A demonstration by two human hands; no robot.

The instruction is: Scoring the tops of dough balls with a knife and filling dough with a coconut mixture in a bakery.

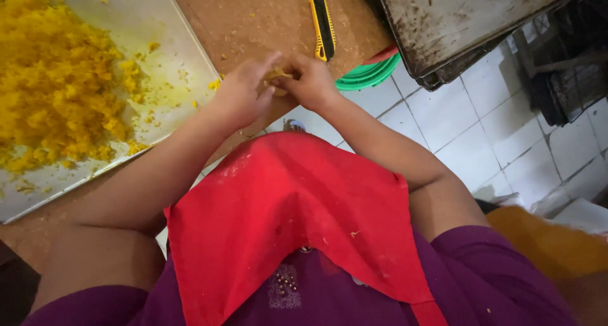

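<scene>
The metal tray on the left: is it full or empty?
Partly full. The metal tray holds a heap of yellow crumbly mixture on its left; its right part is mostly bare.

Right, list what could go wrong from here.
1. The yellow lump is pinched between the left hand and right hand at the table edge; crumbs could fall onto the red apron or the tiled floor.
2. The yellow utility knife lies close behind the hands; a careless reach could nudge it or catch a finger.
</scene>
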